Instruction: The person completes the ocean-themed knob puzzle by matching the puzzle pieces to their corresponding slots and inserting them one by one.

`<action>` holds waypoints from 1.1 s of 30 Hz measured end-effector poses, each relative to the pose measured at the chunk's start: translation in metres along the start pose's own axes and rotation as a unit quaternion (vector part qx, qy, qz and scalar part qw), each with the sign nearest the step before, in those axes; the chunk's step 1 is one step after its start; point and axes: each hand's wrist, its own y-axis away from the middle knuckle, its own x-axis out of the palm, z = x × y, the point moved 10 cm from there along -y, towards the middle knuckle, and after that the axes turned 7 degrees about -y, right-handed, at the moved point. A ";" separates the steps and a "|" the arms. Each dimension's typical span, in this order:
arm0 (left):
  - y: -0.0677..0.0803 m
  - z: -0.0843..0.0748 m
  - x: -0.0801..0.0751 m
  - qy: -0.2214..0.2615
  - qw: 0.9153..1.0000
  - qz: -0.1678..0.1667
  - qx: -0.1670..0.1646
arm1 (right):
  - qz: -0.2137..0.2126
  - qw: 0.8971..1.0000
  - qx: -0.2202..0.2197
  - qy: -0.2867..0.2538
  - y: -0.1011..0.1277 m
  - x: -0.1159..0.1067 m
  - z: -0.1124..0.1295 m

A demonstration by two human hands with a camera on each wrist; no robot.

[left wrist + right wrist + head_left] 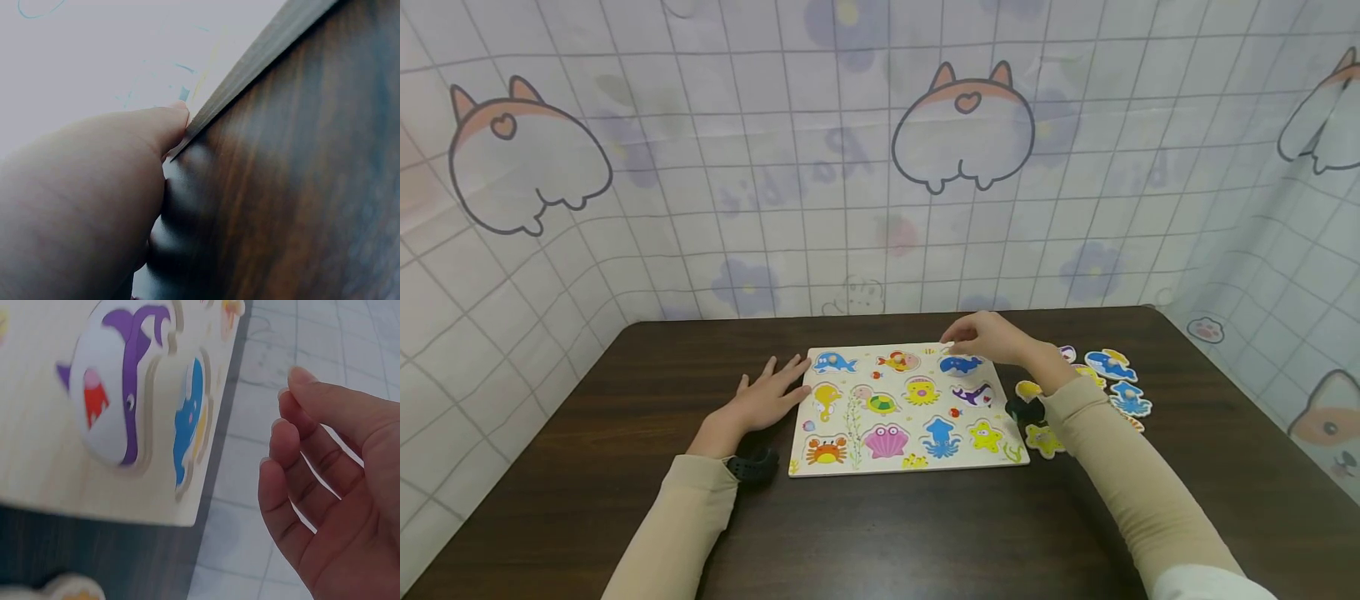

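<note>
the puzzle board (865, 357) lies below and left of the right hand (992, 340), whose loosely bent fingers grasp nothing just beside the blue whale (958, 365). the left hand (763, 400), spread and unclenched across from that grip, meets the board's left edge, presumably to steady it, though the blurred left wrist view leaves any pressure unproven. loose pieces (1129, 398) lie right of the right hand, beyond its sleeve (1131, 483), placement judged convenient for reach.
</note>
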 end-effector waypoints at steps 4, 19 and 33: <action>0.000 0.000 0.000 0.001 1.000 0.001 0.002 | -0.007 1.000 0.000 -0.002 0.010 -0.012 -0.009; 0.002 -0.002 -0.002 0.005 1.000 0.000 0.003 | 0.009 1.000 -0.019 0.007 0.058 -0.033 -0.029; 0.001 -0.001 0.001 0.009 1.000 0.003 0.004 | 0.042 0.999 -0.010 -0.011 0.089 -0.026 -0.041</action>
